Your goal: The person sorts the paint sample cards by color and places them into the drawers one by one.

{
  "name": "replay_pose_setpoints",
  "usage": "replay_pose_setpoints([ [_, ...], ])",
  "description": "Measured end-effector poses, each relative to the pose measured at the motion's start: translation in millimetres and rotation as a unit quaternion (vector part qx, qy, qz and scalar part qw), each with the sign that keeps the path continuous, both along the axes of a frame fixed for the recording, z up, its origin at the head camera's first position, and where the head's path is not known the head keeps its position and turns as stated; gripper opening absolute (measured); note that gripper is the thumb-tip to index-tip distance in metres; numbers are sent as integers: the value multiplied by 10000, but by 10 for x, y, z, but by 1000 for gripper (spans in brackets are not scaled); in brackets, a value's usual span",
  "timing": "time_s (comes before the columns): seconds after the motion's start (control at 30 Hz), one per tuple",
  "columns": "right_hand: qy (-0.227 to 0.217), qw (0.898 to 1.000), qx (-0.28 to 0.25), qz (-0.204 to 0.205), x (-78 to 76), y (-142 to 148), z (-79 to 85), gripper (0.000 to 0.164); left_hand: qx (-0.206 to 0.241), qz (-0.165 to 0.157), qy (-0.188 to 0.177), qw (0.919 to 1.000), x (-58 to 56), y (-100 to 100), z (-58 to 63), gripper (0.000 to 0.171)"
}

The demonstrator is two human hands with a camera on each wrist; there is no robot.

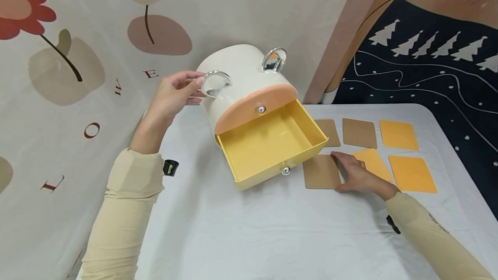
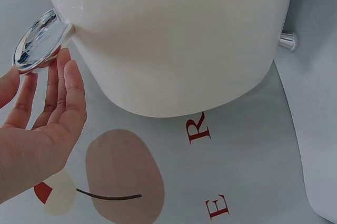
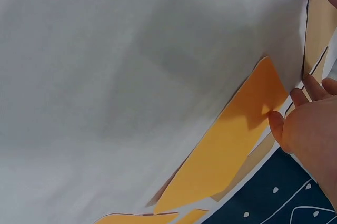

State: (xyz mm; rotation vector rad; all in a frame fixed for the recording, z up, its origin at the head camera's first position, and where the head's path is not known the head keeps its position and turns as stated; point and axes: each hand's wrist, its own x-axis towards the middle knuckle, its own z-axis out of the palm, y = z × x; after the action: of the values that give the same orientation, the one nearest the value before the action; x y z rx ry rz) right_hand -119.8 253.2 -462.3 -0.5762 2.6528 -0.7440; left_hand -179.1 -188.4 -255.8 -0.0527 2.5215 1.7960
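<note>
A white rounded container (image 1: 239, 66) with two silver ear-shaped pieces and a peach front panel (image 1: 249, 111) stands tilted on the table. Its yellow drawer (image 1: 268, 141) is pulled out, with nothing inside. My left hand (image 1: 175, 96) holds the left silver ear (image 1: 215, 84) between thumb and fingers; in the left wrist view its fingertips lie along the lower edge of the ear (image 2: 37, 45). My right hand (image 1: 355, 174) spans one side of a square brown card (image 1: 320, 173), gripping it at two corners with thumb and fingers. Partly under that hand lies an orange card (image 1: 375, 164).
Two more brown cards (image 1: 359, 133) and two more orange cards (image 1: 412, 174) lie flat on the white-covered table (image 1: 249, 237). A patterned cloth (image 1: 78, 98) hangs behind and at the left. Dark tree-printed fabric (image 1: 420, 81) lies past the right edge.
</note>
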Motion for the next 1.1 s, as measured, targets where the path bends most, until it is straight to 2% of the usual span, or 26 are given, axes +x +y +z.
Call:
replay_pose_setpoints([
  [0.47, 188, 9998, 21, 50, 17, 8, -38, 97, 103, 5, 15, 9999, -6, -6, -8, 35],
  [0.77, 66, 9996, 181, 215, 12, 27, -35, 100, 120, 11, -2, 9999, -8, -12, -2, 36],
  [0.97, 171, 9993, 277, 207, 10, 18, -32, 99, 185, 10, -25, 9998, -9, -14, -4, 36],
  [1.1, 91, 9996, 204, 142, 15, 36, 1, 100, 162, -5, -1, 9999, -16, -13, -12, 36],
])
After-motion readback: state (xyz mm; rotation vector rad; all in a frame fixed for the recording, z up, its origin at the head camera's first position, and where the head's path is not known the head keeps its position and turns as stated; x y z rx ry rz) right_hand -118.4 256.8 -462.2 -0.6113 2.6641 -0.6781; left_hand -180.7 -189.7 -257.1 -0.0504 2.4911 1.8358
